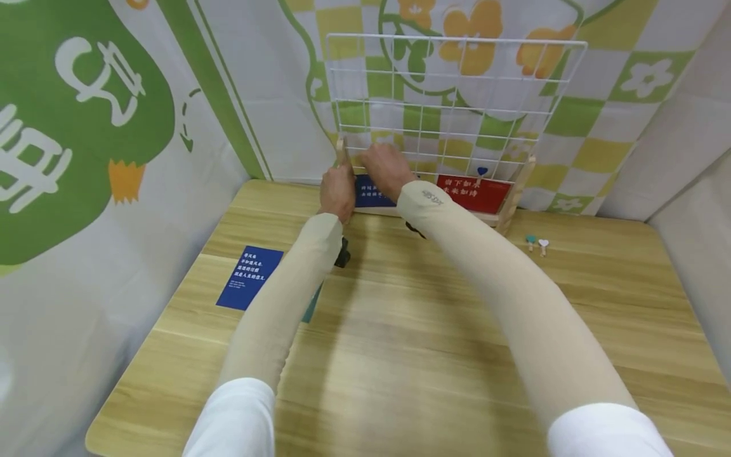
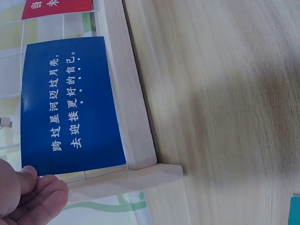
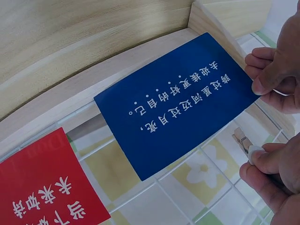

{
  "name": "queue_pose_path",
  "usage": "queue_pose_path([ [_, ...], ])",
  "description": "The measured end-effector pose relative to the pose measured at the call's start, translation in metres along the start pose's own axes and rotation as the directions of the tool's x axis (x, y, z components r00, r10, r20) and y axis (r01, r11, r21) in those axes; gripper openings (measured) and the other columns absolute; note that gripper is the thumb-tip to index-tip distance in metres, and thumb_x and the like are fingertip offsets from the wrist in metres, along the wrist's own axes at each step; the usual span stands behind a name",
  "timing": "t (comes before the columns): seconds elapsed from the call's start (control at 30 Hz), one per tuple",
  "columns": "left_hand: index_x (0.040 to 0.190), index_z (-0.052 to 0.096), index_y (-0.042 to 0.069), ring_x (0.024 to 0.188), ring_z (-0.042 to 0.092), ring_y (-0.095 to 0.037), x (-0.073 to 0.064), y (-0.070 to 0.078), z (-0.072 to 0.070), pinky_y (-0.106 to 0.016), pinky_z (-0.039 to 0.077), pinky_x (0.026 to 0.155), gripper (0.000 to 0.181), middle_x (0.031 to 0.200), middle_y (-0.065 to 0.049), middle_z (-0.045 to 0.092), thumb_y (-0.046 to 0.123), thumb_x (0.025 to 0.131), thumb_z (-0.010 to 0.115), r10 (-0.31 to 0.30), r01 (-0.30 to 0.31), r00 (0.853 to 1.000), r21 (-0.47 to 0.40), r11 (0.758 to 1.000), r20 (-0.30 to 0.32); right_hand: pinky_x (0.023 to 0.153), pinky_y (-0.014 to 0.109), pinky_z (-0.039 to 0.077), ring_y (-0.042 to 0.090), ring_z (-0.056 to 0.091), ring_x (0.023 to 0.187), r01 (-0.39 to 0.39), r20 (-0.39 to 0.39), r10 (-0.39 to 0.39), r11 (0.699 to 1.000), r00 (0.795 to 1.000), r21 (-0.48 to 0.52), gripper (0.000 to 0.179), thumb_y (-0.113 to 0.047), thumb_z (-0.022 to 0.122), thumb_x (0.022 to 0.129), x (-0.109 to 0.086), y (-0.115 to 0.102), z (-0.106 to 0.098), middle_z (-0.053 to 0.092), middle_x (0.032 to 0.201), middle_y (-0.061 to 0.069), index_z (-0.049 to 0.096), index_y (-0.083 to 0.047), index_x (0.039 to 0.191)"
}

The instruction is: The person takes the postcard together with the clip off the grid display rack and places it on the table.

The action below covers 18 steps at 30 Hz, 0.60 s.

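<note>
My left hand (image 1: 338,193) pinches one corner of a blue card (image 2: 70,108) with white lettering, between thumb and fingers. The card stands against the white wire grid, by the left wooden side piece of the rack. Just beside it, my right hand (image 3: 274,176) pinches a small wooden clothespin (image 3: 242,140) with a whitish top; the clothespin's tip points toward the card's edge but is apart from it in the right wrist view. To the right, a red card (image 1: 476,193) stands on the same rack, with a blue-heart clothespin (image 1: 482,172) at its top edge.
The wire grid (image 1: 462,105) stands on a wooden base at the table's back. Right of it lie a green-topped clothespin (image 1: 531,242) and a white-heart clothespin (image 1: 544,246). Another blue card (image 1: 245,279) and a teal card (image 1: 311,308), partly behind my left arm, lie on the wooden table.
</note>
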<state>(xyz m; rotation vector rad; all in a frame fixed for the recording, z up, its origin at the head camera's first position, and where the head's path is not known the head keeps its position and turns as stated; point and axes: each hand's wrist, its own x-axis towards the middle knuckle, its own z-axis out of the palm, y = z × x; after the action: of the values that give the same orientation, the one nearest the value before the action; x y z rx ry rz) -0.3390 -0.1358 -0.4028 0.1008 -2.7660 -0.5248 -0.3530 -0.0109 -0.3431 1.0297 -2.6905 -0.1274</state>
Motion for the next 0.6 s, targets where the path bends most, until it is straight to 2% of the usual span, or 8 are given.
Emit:
queue_pose_path([
  [0.07, 0.155, 0.018, 0.013, 0.084, 0.07, -0.039, -0.001, -0.001, -0.002, -0.047, 0.057, 0.071, 0.066, 0.096, -0.021, 0.072, 0.01, 0.1, 0.054, 0.011, -0.011, 1.0, -0.006, 1.0, 0.017, 0.08, 0.039, 0.059, 0.03, 0.07, 0.09, -0.009, 0.014, 0.008, 0.999, 1.0, 0.033, 0.019, 0.007, 0.054, 0.094, -0.002, 0.002, -0.003, 0.073, 0.096, 0.017, 0.071, 0.001, 0.1],
  [0.17, 0.157, 0.016, 0.015, 0.085, 0.07, -0.038, -0.003, -0.001, -0.007, -0.047, 0.057, 0.072, 0.071, 0.096, -0.019, 0.073, 0.012, 0.098, 0.057, 0.03, -0.03, 0.999, -0.008, 1.0, 0.033, 0.082, 0.039, 0.059, 0.031, 0.069, 0.093, -0.028, 0.026, 0.026, 0.997, 0.999, 0.074, 0.019, 0.007, 0.053, 0.094, -0.004, 0.003, -0.005, 0.072, 0.099, 0.018, 0.071, 0.002, 0.101],
  [0.23, 0.156, 0.022, 0.013, 0.086, 0.07, -0.038, -0.003, -0.001, -0.011, -0.047, 0.057, 0.073, 0.071, 0.096, -0.019, 0.073, 0.013, 0.097, 0.06, 0.035, -0.035, 0.998, 0.0, 0.999, 0.043, 0.081, 0.039, 0.059, 0.031, 0.069, 0.093, -0.034, 0.022, 0.032, 0.996, 0.999, 0.077, 0.019, 0.007, 0.054, 0.094, -0.005, 0.003, -0.007, 0.072, 0.099, 0.018, 0.071, 0.003, 0.101],
  [0.27, 0.152, 0.033, 0.011, 0.087, 0.07, -0.038, -0.004, -0.001, -0.013, -0.047, 0.057, 0.073, 0.062, 0.096, -0.019, 0.073, 0.014, 0.096, 0.061, 0.033, -0.033, 0.998, -0.003, 0.999, 0.044, 0.081, 0.039, 0.059, 0.031, 0.069, 0.092, -0.032, 0.018, 0.031, 0.997, 0.999, 0.073, 0.02, 0.008, 0.054, 0.093, -0.006, 0.003, -0.007, 0.072, 0.099, 0.018, 0.071, 0.002, 0.101],
  [0.33, 0.137, 0.054, 0.007, 0.089, 0.07, -0.038, -0.004, -0.001, -0.017, -0.047, 0.057, 0.074, 0.044, 0.097, -0.02, 0.073, 0.015, 0.095, 0.063, 0.019, -0.019, 0.998, -0.007, 1.0, 0.054, 0.079, 0.038, 0.059, 0.03, 0.069, 0.091, -0.033, 0.012, 0.032, 0.997, 0.999, 0.075, 0.02, 0.008, 0.053, 0.093, -0.007, 0.003, -0.008, 0.072, 0.097, 0.018, 0.071, 0.003, 0.1],
  [0.4, 0.118, 0.068, 0.004, 0.09, 0.07, -0.038, -0.004, -0.001, -0.02, -0.047, 0.057, 0.076, 0.027, 0.098, -0.02, 0.073, 0.015, 0.094, 0.063, 0.01, -0.009, 0.998, -0.01, 1.0, 0.067, 0.078, 0.038, 0.059, 0.03, 0.069, 0.09, -0.036, 0.01, 0.035, 0.996, 0.999, 0.078, 0.02, 0.008, 0.053, 0.093, -0.008, 0.002, -0.01, 0.072, 0.096, 0.018, 0.071, 0.002, 0.1],
  [0.47, 0.1, 0.074, 0.003, 0.092, 0.07, -0.038, -0.004, -0.002, -0.024, -0.047, 0.057, 0.077, 0.018, 0.099, -0.021, 0.073, 0.016, 0.094, 0.063, 0.004, -0.004, 0.997, -0.007, 1.0, 0.079, 0.076, 0.036, 0.06, 0.029, 0.069, 0.089, -0.046, 0.018, 0.045, 0.994, 0.999, 0.096, 0.019, 0.007, 0.053, 0.094, -0.009, 0.002, -0.012, 0.072, 0.096, 0.017, 0.071, 0.002, 0.1],
  [0.6, 0.099, 0.074, 0.003, 0.093, 0.07, -0.037, -0.005, -0.002, -0.029, -0.046, 0.057, 0.078, 0.018, 0.101, -0.022, 0.073, 0.016, 0.095, 0.062, 0.012, -0.013, 0.995, 0.01, 1.0, 0.1, 0.075, 0.036, 0.06, 0.031, 0.069, 0.089, -0.068, 0.032, 0.065, 0.99, 0.997, 0.125, 0.019, 0.005, 0.053, 0.095, -0.012, 0.004, -0.016, 0.071, 0.097, 0.019, 0.071, 0.003, 0.101],
])
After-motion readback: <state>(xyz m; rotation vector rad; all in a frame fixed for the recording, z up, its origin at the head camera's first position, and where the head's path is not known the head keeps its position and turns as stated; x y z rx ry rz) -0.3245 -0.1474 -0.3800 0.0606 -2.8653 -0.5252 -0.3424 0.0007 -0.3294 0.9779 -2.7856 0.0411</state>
